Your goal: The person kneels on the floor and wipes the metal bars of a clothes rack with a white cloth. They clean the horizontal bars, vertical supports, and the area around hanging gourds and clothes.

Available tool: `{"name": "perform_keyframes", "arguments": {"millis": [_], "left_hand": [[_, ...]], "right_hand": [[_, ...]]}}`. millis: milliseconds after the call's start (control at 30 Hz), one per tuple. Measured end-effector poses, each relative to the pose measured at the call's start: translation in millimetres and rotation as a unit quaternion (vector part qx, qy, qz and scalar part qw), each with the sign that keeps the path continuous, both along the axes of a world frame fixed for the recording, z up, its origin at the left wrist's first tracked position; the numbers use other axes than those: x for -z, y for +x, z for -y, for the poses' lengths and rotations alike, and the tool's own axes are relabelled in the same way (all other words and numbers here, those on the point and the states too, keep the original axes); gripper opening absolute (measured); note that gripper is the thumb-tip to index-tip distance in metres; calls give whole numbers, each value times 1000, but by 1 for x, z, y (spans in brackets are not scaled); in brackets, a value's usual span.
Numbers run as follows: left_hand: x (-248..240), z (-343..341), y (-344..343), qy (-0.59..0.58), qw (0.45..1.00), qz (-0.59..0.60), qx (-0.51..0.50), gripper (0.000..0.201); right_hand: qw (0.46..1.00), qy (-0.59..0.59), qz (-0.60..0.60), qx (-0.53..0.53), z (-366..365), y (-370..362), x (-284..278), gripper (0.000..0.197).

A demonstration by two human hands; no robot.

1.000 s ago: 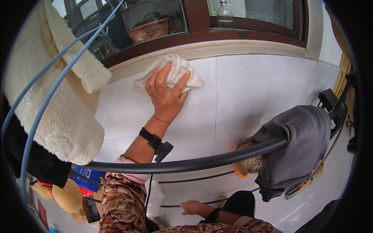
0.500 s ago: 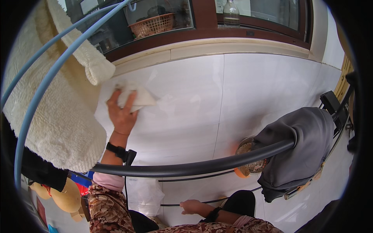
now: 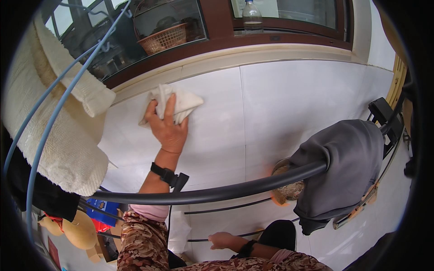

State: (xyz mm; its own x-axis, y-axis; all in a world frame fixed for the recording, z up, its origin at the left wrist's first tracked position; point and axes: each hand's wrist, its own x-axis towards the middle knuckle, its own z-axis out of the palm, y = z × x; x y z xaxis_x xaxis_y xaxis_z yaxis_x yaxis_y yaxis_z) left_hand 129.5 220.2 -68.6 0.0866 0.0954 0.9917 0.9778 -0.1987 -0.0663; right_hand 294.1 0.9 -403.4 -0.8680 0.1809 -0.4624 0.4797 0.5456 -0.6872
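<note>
My left hand (image 3: 169,128) presses a folded off-white cloth (image 3: 183,103) flat against the white tiled wall (image 3: 212,131), just under the window ledge. Its fingers bend over the cloth, and one corner sticks out to the right. A black strap with a small device (image 3: 169,176) sits on that wrist. Low in the view, my right hand (image 3: 220,240) is held in front of my body with its fingers curled in. A thin dark bar passes behind it; whether the fingers hold anything is hidden.
A thick black rail (image 3: 217,193) crosses below my left forearm. Cream towels (image 3: 68,144) and blue hanger wires (image 3: 56,115) hang at left; a grey garment (image 3: 341,167) drapes over the rail at right, beside a round container (image 3: 287,185). Behind the window stand a basket (image 3: 165,38) and a bottle (image 3: 252,18).
My left hand has slid the cloth rightward along the tiles, away from the towels. The view has shifted a little. My right hand stays in about the same place.
</note>
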Motion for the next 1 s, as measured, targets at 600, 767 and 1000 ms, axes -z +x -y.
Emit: {"name": "perform_keyframes", "arguments": {"millis": [600,767,1000], "left_hand": [[-9,-5,37,-42,985,-145,84,61],[26,3,-16,-35,992,-115,25,55],[69,19,-84,-106,993,16,-55,91]], "right_hand": [[1000,-12,-4,15,6,-10,-14,46],[1000,-14,12,18,2,-6,4,46],[999,-11,39,26,-2,-2,13,49]]}}
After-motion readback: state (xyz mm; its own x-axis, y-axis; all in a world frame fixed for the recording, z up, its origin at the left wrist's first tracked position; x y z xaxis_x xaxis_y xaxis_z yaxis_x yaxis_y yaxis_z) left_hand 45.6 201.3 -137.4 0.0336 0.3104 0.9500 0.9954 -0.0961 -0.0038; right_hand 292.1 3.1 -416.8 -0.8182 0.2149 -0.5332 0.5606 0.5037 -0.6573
